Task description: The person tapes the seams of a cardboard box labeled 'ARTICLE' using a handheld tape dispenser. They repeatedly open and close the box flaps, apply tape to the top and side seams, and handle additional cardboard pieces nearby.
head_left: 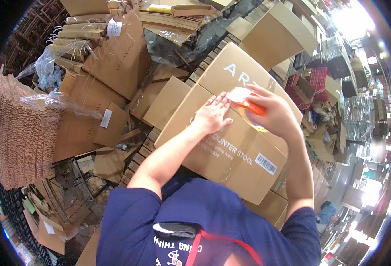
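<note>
1. While the far left fills up with a tall stack of corrugated cardboard sheets, crumpled clear plastic wrap trails across beside it, over the big brown cardboard packaging.
2. Moving right, a row of brown slats runs diagonally up the scene, passing along the near-left side of the action.
3. Here's the left hand, open and palm down, fingers stretched together, thumb out to the side, pressing flat on the large sealed carton.
4. And that carton takes centre stage, right in front of the person's chest, turned at an angle, pale print across it and a white barcode label toward its lower right.
5. Just beyond the left fingertips comes the orange-handled tape dispenser, over the carton's middle; blur hides whether it touches the surface.
6. The right hand has it, fingers curled firmly around the handle, forearm reaching up from below.
7. Out to the right, red crates sit among piled boxes, and lower down a co-worker in light blue appears.
</note>
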A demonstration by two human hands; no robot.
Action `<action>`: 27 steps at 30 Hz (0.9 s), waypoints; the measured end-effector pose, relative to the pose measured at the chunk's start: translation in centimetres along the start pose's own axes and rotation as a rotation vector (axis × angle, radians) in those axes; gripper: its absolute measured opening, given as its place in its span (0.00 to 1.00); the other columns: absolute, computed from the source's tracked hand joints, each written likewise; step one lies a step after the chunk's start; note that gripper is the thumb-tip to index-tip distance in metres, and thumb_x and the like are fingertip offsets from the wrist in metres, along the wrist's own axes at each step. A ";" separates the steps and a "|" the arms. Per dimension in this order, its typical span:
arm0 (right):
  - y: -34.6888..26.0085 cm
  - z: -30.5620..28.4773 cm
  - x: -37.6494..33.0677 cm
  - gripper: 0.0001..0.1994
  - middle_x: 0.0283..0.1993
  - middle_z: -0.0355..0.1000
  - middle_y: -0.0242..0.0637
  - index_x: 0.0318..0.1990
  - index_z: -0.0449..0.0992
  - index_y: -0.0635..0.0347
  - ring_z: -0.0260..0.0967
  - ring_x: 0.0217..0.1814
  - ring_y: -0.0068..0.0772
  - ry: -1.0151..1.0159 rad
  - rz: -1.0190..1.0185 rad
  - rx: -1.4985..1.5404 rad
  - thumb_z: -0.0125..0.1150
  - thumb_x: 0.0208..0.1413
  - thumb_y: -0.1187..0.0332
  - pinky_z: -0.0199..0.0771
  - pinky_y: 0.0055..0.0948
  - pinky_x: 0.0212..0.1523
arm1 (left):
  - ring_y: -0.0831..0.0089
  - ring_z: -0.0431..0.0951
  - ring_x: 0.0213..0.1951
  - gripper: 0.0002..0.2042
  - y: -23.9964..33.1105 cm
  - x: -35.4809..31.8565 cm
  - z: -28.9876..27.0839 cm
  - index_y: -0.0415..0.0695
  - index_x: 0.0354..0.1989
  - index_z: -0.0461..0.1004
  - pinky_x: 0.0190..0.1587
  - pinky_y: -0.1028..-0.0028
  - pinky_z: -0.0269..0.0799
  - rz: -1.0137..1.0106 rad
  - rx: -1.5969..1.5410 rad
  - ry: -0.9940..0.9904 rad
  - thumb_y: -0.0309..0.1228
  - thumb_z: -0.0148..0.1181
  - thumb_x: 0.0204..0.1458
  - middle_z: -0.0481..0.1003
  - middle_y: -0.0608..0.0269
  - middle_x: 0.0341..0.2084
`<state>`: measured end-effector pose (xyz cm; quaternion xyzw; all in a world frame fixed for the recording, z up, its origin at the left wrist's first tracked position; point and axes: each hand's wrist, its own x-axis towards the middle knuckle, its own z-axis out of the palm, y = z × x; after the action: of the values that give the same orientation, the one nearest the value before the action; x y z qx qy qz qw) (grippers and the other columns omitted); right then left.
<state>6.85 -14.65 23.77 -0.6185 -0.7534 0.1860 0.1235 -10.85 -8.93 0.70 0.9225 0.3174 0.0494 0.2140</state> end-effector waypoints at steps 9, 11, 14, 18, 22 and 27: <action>-16.3 11.2 31.9 0.18 0.54 0.88 0.45 0.49 0.91 0.55 0.86 0.54 0.52 -0.851 -0.059 -0.624 0.71 0.49 0.65 0.86 0.47 0.53 | 0.60 0.48 0.87 0.40 -1.6 -1.6 1.3 0.37 0.83 0.61 0.88 0.58 0.42 0.054 -0.240 0.195 0.55 0.54 0.73 0.55 0.52 0.86; -15.8 15.2 35.1 0.18 0.53 0.88 0.46 0.49 0.92 0.55 0.87 0.54 0.50 -1.079 0.017 -0.668 0.73 0.50 0.64 0.86 0.49 0.54 | 0.58 0.57 0.84 0.35 -2.1 -1.9 1.4 0.37 0.77 0.69 0.87 0.57 0.45 0.028 -0.270 0.203 0.53 0.57 0.72 0.65 0.51 0.80; -7.9 21.1 36.1 0.18 0.53 0.88 0.46 0.49 0.92 0.55 0.87 0.56 0.47 -1.406 0.236 -0.699 0.75 0.51 0.62 0.85 0.51 0.56 | 0.57 0.59 0.83 0.34 0.1 -2.0 0.6 0.37 0.76 0.70 0.87 0.57 0.45 0.080 -0.342 0.099 0.52 0.58 0.72 0.68 0.51 0.78; -7.3 17.3 34.5 0.19 0.52 0.88 0.45 0.50 0.92 0.55 0.87 0.55 0.48 -1.306 0.188 -0.658 0.77 0.50 0.61 0.85 0.52 0.56 | 0.59 0.52 0.86 0.40 0.5 -2.0 -0.1 0.39 0.83 0.61 0.88 0.58 0.42 0.099 -0.297 0.033 0.54 0.57 0.71 0.59 0.54 0.85; -12.9 -0.2 24.5 0.14 0.39 0.87 0.48 0.38 0.92 0.57 0.87 0.42 0.50 -0.888 0.012 -0.570 0.75 0.46 0.61 0.87 0.48 0.40 | 0.61 0.50 0.87 0.43 -1.1 -1.6 1.3 0.41 0.86 0.55 0.87 0.57 0.45 0.003 -0.198 0.179 0.55 0.58 0.70 0.54 0.55 0.87; -4.1 -17.7 -3.1 0.15 0.47 0.88 0.40 0.44 0.93 0.51 0.85 0.41 0.45 -0.331 -0.223 -0.311 0.71 0.47 0.71 0.87 0.44 0.44 | 0.62 0.49 0.87 0.43 1.7 -1.7 1.2 0.44 0.87 0.55 0.86 0.54 0.48 0.044 -0.021 0.163 0.59 0.54 0.72 0.52 0.59 0.88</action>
<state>11.24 -16.10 41.65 -0.5044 -0.8464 0.1517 -0.0787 -10.94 -11.57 0.46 0.9199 0.3128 0.1322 0.1963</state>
